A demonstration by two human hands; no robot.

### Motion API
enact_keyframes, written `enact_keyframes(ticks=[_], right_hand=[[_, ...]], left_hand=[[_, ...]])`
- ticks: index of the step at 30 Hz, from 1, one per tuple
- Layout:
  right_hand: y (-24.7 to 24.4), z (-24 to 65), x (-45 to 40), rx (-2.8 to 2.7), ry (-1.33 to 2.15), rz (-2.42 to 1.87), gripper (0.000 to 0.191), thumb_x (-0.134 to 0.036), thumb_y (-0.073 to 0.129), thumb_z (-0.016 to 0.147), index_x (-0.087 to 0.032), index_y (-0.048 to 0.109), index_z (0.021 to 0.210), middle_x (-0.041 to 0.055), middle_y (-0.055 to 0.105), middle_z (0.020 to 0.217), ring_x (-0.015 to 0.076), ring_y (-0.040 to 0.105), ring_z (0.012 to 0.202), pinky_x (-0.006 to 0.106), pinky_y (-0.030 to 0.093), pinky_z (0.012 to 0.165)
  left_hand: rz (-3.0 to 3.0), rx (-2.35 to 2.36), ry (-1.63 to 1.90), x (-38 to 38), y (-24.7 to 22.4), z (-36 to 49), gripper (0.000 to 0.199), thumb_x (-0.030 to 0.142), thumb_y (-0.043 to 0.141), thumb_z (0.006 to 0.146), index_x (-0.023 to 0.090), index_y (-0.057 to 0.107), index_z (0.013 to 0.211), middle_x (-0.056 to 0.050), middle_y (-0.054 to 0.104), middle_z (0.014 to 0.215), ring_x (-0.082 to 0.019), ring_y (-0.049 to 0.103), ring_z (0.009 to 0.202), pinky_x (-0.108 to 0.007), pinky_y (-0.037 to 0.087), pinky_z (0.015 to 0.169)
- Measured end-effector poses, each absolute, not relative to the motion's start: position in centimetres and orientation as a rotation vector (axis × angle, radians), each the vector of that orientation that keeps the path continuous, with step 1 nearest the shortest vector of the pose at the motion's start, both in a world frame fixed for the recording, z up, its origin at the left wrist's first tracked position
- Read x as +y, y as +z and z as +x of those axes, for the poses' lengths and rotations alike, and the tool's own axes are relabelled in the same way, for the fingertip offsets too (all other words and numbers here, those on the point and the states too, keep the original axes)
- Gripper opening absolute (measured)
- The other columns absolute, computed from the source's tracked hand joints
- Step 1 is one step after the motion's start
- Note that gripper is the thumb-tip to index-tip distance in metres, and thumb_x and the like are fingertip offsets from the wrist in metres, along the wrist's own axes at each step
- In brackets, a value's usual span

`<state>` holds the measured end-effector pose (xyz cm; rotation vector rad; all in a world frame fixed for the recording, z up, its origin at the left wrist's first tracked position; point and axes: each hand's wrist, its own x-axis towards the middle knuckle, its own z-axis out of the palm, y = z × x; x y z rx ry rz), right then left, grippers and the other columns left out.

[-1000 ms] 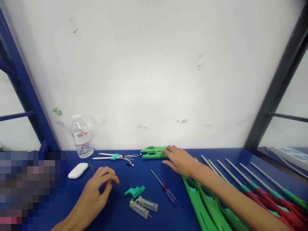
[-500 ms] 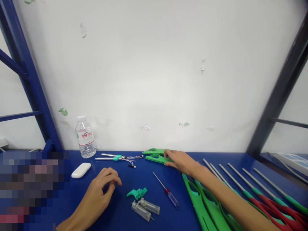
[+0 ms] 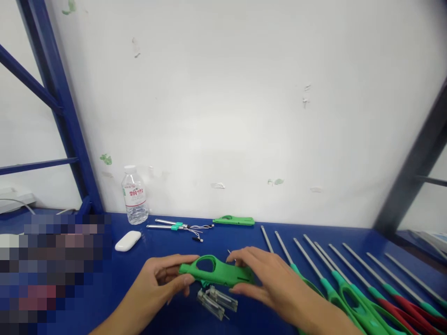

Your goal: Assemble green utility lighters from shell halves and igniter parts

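Between my two hands is a green plastic lighter shell with an oval opening. My left hand pinches its narrow left end between thumb and fingers. The wide right end is gripped by my right hand. Just below the shell lie two clear fuel cartridges, and a teal part is mostly hidden under it. Only the tip of a screwdriver shows by my right fingers. Another green shell rests by the wall.
Two metal tubes with teal pieces and wires lie at the back left, near a water bottle and a white case. Several long-necked green and red lighters fan out on the right of the blue table.
My right hand has brought one green shell from the back toward me, and my left hand has moved right and taken its other end. The camera view has shifted slightly.
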<state>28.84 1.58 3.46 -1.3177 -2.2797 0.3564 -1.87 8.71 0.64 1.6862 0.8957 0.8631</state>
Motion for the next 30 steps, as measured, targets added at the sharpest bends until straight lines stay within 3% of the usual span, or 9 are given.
enact_keyframes(ticks=[5, 11, 16, 19, 22, 26, 30], right_hand=[[3.8, 30.1, 2.0, -2.127, 0.439, -1.365, 0.035, -0.047, 0.076, 0.107, -0.038, 0.067, 0.139, -0.0001, 0.078, 0.127, 0.0241, 0.075, 0.112, 0.034, 0.058, 0.094], [3.9, 32.5, 3.2, -1.894, 0.43, -1.536, 0.04, -0.059, 0.063, 0.106, -0.028, 0.067, 0.13, 0.0119, 0.08, 0.116, 0.0355, 0.075, 0.11, 0.05, 0.057, 0.094], [3.9, 33.2, 3.6, -1.796, 0.684, -1.544, 0.048, -0.069, 0.052, 0.109, -0.027, 0.066, 0.13, 0.008, 0.082, 0.104, 0.0308, 0.079, 0.101, 0.045, 0.061, 0.091], [4.2, 33.4, 3.3, -1.756, 0.813, -1.541, 0.062, -0.075, 0.045, 0.109, -0.026, 0.063, 0.142, 0.0102, 0.082, 0.112, 0.0304, 0.079, 0.105, 0.045, 0.061, 0.095], [4.4, 33.4, 3.0, -1.747, 0.9, -1.529, 0.068, -0.079, 0.05, 0.107, -0.025, 0.064, 0.145, 0.0103, 0.08, 0.113, 0.0292, 0.079, 0.1, 0.045, 0.06, 0.094], [4.6, 33.1, 2.9, -1.739, 0.988, -1.504, 0.072, -0.081, 0.053, 0.105, -0.024, 0.066, 0.146, 0.0094, 0.077, 0.109, 0.0279, 0.078, 0.094, 0.044, 0.061, 0.09], [5.0, 33.0, 2.6, -1.738, 1.005, -1.503, 0.074, -0.082, 0.056, 0.103, -0.023, 0.067, 0.147, 0.009, 0.075, 0.107, 0.0279, 0.075, 0.094, 0.045, 0.059, 0.091]], left_hand=[[1.638, 0.893, 0.838, 8.7, 0.7, -2.0, 0.059, 0.064, 0.092, 0.079, 0.018, 0.089, 0.117, -0.007, 0.08, 0.076, -0.017, 0.067, 0.063, -0.022, 0.045, 0.052], [1.6, 0.817, 0.713, 7.4, 0.5, -1.7, 0.059, 0.068, 0.092, 0.077, 0.018, 0.09, 0.109, -0.009, 0.083, 0.077, -0.018, 0.071, 0.059, -0.022, 0.042, 0.048], [1.554, 0.778, 0.652, 6.6, -1.1, -1.3, 0.063, 0.074, 0.091, 0.075, 0.019, 0.085, 0.104, -0.007, 0.082, 0.077, -0.018, 0.074, 0.056, -0.02, 0.04, 0.044], [1.557, 0.784, 0.619, 6.6, -1.7, -1.0, 0.063, 0.075, 0.089, 0.076, 0.021, 0.081, 0.108, -0.006, 0.083, 0.086, -0.018, 0.075, 0.057, -0.02, 0.041, 0.043], [1.601, 0.817, 0.582, 6.6, -1.9, -0.9, 0.062, 0.076, 0.087, 0.076, 0.021, 0.078, 0.104, -0.004, 0.08, 0.081, -0.018, 0.07, 0.057, -0.022, 0.042, 0.045], [1.803, 0.882, 0.543, 6.1, -1.7, -1.2, 0.041, 0.062, 0.09, 0.078, 0.023, 0.08, 0.088, 0.003, 0.066, 0.067, -0.013, 0.054, 0.059, -0.024, 0.038, 0.054], [2.106, 0.914, 0.52, 5.9, -0.7, -1.7, 0.019, 0.042, 0.093, 0.079, 0.029, 0.08, 0.081, 0.003, 0.07, 0.078, -0.017, 0.059, 0.073, -0.026, 0.044, 0.065]])
